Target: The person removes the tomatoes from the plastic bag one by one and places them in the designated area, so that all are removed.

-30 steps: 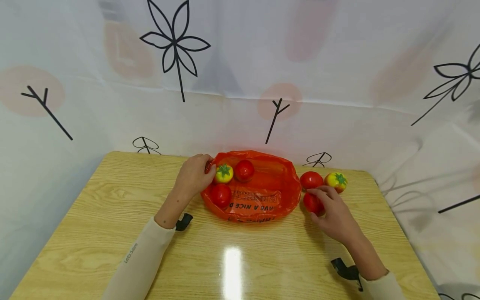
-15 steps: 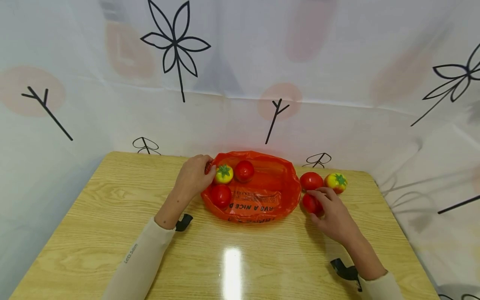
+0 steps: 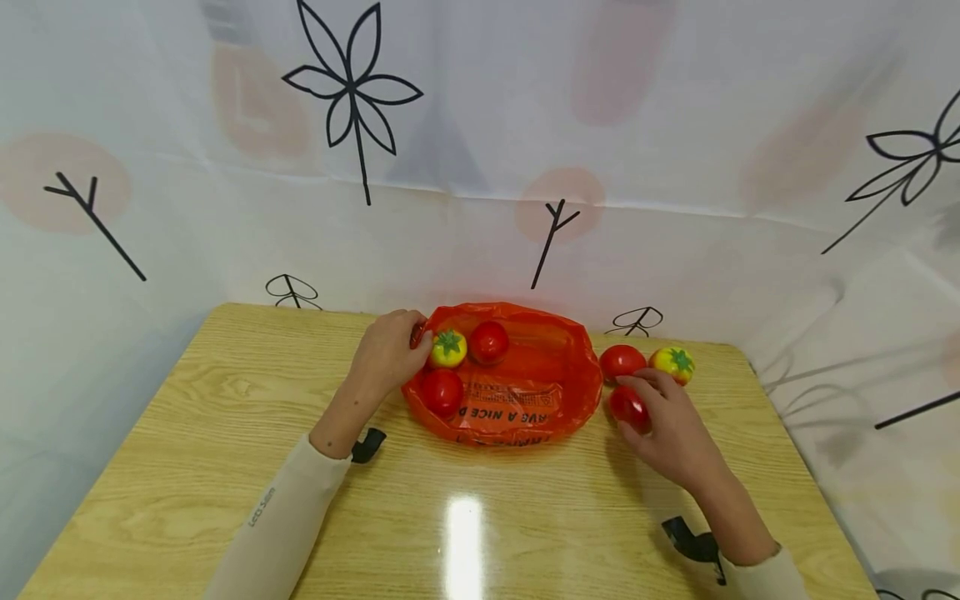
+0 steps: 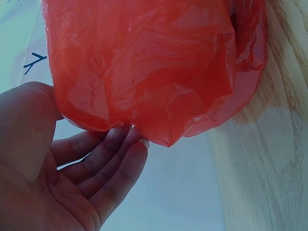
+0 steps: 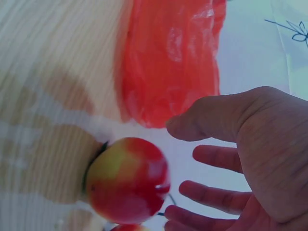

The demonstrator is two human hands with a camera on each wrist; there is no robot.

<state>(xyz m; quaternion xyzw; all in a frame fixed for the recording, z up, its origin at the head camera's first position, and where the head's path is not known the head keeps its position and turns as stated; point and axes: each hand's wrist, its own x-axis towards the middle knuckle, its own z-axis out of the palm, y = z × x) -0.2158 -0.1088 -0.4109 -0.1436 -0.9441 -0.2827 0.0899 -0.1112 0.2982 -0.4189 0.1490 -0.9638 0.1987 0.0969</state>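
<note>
A red plastic bag (image 3: 525, 367) lies open on the table, holding two red tomatoes, one (image 3: 489, 342) at the back and one (image 3: 442, 392) in front, and a yellow tomato (image 3: 447, 347) with a green star-shaped top. At its left rim my left hand (image 3: 387, 350) pinches the plastic; in the left wrist view the fingers (image 4: 122, 168) curl against the bag's edge, and the thumb tip is hidden. My right hand (image 3: 667, 425) hovers by a red tomato (image 3: 628, 407) right of the bag. The right wrist view shows spread fingers (image 5: 216, 197) apart from this red-and-yellow tomato (image 5: 130, 178).
Behind that tomato sit another red tomato (image 3: 622, 362), close to the bag's right side, and a yellow-red one (image 3: 672, 364) with a green top. The wooden table (image 3: 187, 467) ends at a white patterned cloth (image 3: 465, 167) at the back.
The tomato near my right hand has shifted slightly, first left, then back to the right. My right fingertips have moved a little; my left hand and the bag stay put.
</note>
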